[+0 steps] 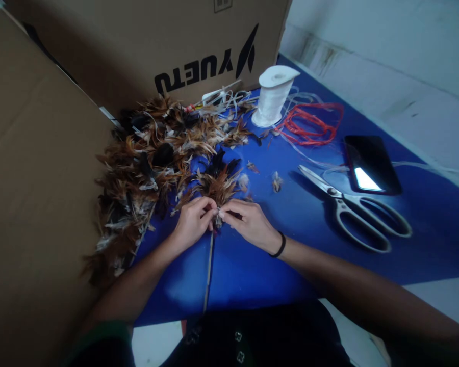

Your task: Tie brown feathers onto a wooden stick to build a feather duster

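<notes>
A bundle of brown and black feathers (218, 183) fans out just beyond my fingertips, over the blue table. My left hand (193, 220) pinches the base of this feather bundle from the left. From the right, my right hand (248, 221) has its thumb and forefinger pressed together at the same spot, close to the left fingertips. Whatever thin piece the right fingers grip is too small to make out. A thin stick (209, 272) runs from below the hands toward my body. A large heap of similar feathers (137, 178) lies to the left.
Scissors (342, 196) lie on the right, near a dark phone (372, 164). Behind them are red string (309, 133) and a white ribbon spool (273, 99). Cardboard boxes (118, 46) stand at the back and left. Loose feather tufts (277, 182) dot the blue table (260, 278).
</notes>
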The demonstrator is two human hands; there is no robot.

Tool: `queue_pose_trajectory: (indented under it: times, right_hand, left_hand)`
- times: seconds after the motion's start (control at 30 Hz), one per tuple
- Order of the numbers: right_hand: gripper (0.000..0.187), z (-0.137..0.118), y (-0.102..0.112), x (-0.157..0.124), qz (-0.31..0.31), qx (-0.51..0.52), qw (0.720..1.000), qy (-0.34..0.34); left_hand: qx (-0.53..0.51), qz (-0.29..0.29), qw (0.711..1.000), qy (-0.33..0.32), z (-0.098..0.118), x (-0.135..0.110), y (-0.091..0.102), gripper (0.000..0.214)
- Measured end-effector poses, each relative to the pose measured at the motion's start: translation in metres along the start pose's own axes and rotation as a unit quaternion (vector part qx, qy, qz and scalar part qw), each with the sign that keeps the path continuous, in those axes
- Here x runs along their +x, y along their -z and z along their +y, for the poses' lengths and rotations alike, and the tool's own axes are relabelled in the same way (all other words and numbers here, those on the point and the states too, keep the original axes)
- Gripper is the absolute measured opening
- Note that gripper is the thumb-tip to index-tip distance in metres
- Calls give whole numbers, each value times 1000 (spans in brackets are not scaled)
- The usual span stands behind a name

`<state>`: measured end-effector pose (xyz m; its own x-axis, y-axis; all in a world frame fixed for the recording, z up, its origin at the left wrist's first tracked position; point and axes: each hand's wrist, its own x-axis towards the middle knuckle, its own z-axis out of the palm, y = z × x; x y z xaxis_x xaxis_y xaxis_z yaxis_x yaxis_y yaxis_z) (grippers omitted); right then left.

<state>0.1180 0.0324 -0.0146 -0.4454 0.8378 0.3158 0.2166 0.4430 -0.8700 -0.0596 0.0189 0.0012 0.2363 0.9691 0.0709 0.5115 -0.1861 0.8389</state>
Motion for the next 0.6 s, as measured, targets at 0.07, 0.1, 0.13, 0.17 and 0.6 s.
queue_pose_trajectory:
  times: [0.07, 0.1, 0.13, 0.17, 0.6]
  right_hand:
    - [17, 0, 0, 0, -1, 2, 1000, -2]
    - [17, 1, 0, 0, -2, 4, 1000, -6]
    - [16, 1, 0, 0, -1, 6, 1000, -12]
    - [16, 2, -1, 0, -1, 9, 1000, -18]
    - [19, -7, -4, 1, 4, -46, 999, -11]
  left_hand:
    - [13, 2, 1000, -9, -1, 0, 1, 6]
    - [23, 2, 1000, -13, -1, 0, 1, 6]
    - [33, 0, 999, -18, -1, 0, 2, 6]
    - [43, -3, 999, -22, -1, 0, 2, 6]
    - [115, 30, 991, -65, -10, -2, -2, 5]
